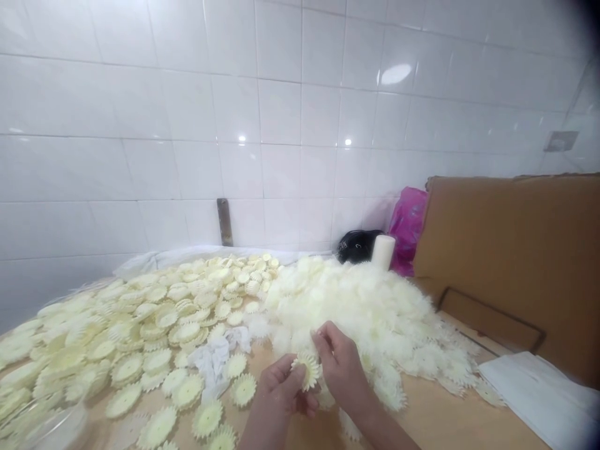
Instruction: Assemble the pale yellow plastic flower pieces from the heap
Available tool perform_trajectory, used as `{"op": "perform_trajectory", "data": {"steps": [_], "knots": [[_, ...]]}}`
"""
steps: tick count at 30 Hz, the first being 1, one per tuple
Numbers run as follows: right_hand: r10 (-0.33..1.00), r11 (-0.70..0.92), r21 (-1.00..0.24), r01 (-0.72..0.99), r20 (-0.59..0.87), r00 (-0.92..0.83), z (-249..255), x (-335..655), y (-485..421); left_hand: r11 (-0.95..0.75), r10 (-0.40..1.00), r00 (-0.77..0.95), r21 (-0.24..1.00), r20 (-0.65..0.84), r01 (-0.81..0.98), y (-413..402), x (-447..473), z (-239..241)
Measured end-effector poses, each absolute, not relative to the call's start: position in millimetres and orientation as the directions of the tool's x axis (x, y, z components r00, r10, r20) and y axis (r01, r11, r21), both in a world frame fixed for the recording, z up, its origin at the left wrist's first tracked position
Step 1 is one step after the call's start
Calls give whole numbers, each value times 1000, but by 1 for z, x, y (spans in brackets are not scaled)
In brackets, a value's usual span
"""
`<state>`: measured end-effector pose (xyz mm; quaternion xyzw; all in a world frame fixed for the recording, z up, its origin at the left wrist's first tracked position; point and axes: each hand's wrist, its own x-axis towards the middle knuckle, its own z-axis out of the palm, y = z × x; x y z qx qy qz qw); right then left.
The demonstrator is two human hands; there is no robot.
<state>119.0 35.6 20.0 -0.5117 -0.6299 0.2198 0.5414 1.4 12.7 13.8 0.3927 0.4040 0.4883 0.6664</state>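
Observation:
Between thumb and fingers, my left hand (280, 392) grips a pale yellow flower-shaped disc (308, 371) with a toothed, petal-like edge. My right hand (341, 362) is just to the right of that disc, its thumb and fingertips pinched together; what they hold, if anything, is too small to make out. To the left spreads a wide heap of similar yellow discs (187, 331), several of them lying singly near my left wrist. Behind and right of my hands rises a pile of whiter, thinner frilly pieces (347, 300).
A crumpled white tissue (213, 365) lies among the discs. At the back stand a white cylinder (383, 252), a black bag (359, 245) and a pink bag (407, 225). A large cardboard box (510, 262) fills the right side, with white sheets (544, 390) before it. Tiled wall (281, 112) behind.

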Motion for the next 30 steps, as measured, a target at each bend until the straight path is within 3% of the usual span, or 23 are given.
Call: {"op": "perform_trajectory", "data": {"steps": [5,8,15,21,24,30], "knots": [[795,298,-867,400,458,399,30,150,46,279,943,259,922,-210,-268,7,0,12],[724,319,-820,475,535,436,33,165,51,313,934,273,895,-230,-317,8,0,11],[791,332,-789,517,532,304,25,169,57,379,905,322,873,-280,-307,17,-4,6],[745,358,-756,549,585,321,31,163,45,291,934,290,913,-208,-284,14,-4,9],[781,397,-792,464,557,282,34,151,34,249,944,279,935,-176,-253,16,-6,8],[918,392,-885,252,394,-45,33,123,19,174,961,256,949,-105,-264,18,-10,3]]}}
